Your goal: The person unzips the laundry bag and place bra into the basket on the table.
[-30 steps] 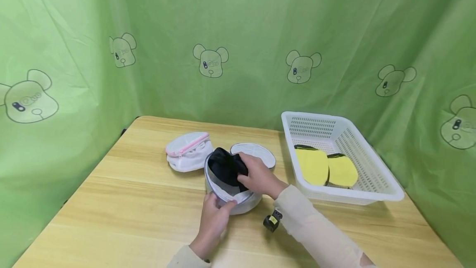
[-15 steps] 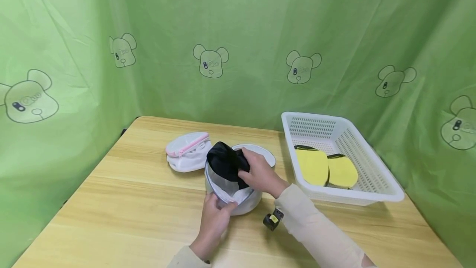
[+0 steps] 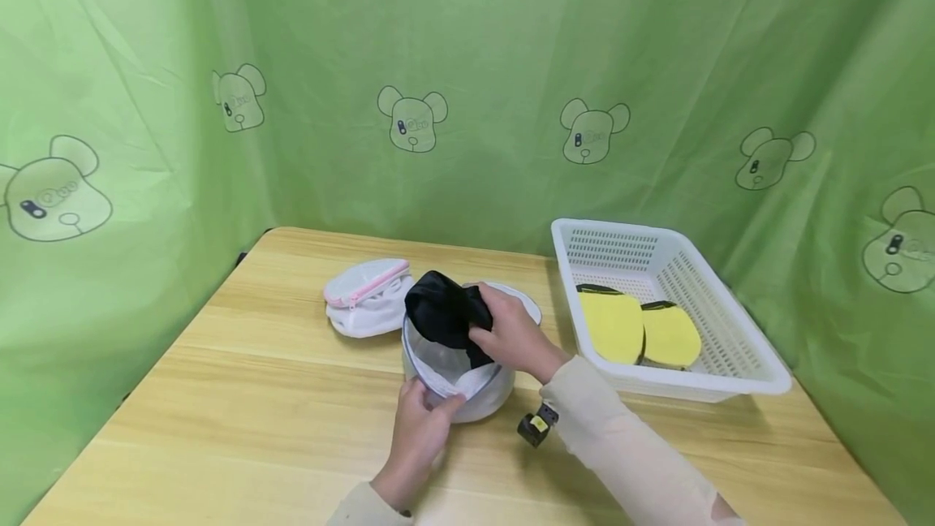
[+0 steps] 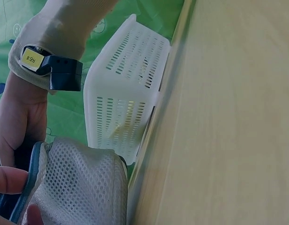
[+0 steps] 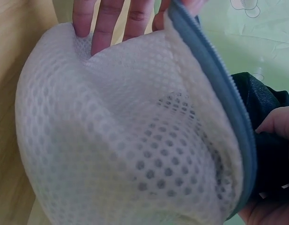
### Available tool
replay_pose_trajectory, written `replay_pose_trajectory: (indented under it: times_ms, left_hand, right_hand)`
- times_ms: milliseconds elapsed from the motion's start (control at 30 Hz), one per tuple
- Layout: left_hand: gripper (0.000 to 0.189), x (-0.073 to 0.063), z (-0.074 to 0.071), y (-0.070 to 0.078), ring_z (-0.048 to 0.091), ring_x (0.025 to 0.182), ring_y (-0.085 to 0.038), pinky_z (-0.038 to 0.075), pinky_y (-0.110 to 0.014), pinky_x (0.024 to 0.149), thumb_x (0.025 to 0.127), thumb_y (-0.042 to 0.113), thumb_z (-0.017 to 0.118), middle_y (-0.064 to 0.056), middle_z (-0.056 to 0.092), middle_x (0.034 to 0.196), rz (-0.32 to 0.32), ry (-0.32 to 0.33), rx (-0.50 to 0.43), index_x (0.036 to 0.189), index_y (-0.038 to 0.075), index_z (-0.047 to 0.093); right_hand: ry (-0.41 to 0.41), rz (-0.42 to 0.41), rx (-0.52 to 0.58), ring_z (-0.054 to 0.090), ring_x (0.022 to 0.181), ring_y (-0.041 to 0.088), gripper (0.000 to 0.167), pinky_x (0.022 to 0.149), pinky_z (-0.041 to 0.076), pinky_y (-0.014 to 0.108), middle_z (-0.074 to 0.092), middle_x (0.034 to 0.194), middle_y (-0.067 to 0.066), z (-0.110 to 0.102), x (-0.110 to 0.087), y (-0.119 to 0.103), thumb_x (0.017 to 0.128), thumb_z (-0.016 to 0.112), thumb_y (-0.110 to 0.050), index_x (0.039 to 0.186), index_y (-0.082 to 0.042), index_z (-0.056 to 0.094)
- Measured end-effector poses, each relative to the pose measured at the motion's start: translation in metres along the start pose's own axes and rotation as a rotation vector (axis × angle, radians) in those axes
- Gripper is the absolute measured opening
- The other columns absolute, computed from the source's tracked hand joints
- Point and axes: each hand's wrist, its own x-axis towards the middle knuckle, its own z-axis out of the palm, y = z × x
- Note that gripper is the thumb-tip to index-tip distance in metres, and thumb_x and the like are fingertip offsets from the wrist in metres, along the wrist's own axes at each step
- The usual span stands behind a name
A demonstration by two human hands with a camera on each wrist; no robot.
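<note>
A white mesh laundry bag (image 5: 111,122) with a blue-grey zipper edge stands unzipped on the table, its round lid (image 3: 527,303) folded back behind it. My left hand (image 3: 422,428) pinches the near rim between thumb and fingers; in the right wrist view several of its fingers (image 5: 107,23) press against the mesh. With my right hand (image 3: 511,335) I grip a bunched piece of black cloth (image 3: 438,307) at the bag's mouth. Part of the cloth stands above the rim and its lower end hangs inside. The cloth's exact kind cannot be told.
A second white mesh bag (image 3: 372,303) with a pink zipper lies to the left, behind the first. On the right stands a white plastic basket (image 3: 738,307) holding two yellow pads with black edges (image 3: 613,327). A green curtain (image 3: 504,185) hangs behind the wooden table (image 3: 241,396).
My right hand has risen slightly, lifting the black cloth higher out of the mesh bag. The left hand keeps its hold on the rim.
</note>
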Motion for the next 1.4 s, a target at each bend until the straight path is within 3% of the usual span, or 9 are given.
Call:
replay_pose_trajectory:
  times_ms: [733,1133,1400]
  left_hand:
    - [0.051,0.0,-0.001,-0.002,0.046,0.122,-0.038,0.034,-0.053,0.106,0.077,0.008,0.074,-0.018,0.047,0.127,-0.002,-0.004,0.016,0.123,-0.008,0.057]
    - [0.052,0.0,-0.001,0.0,0.045,0.122,-0.039,0.033,-0.054,0.107,0.077,0.006,0.073,-0.019,0.047,0.127,-0.008,-0.002,0.001,0.124,-0.009,0.056]
    - [0.05,0.0,-0.001,0.0,0.045,0.122,-0.04,0.033,-0.053,0.107,0.077,0.004,0.072,-0.02,0.047,0.125,0.004,-0.003,-0.019,0.122,-0.01,0.057]
  right_hand:
    - [0.136,0.006,0.007,0.063,0.094,0.03,0.038,0.083,0.052,0.047,0.066,0.103,0.015,-0.009,-0.001,-0.002,0.075,0.068,0.004,0.112,-0.001,0.061]
    - [0.18,-0.021,0.001,0.062,0.091,0.031,0.038,0.081,0.051,0.047,0.066,0.101,0.016,-0.017,0.003,-0.004,0.073,0.067,0.004,0.11,-0.001,0.061]
    - [0.173,0.005,-0.012,0.063,0.091,0.032,0.036,0.081,0.052,0.048,0.066,0.101,0.017,-0.02,0.004,-0.004,0.075,0.067,0.004,0.11,0.001,0.061]
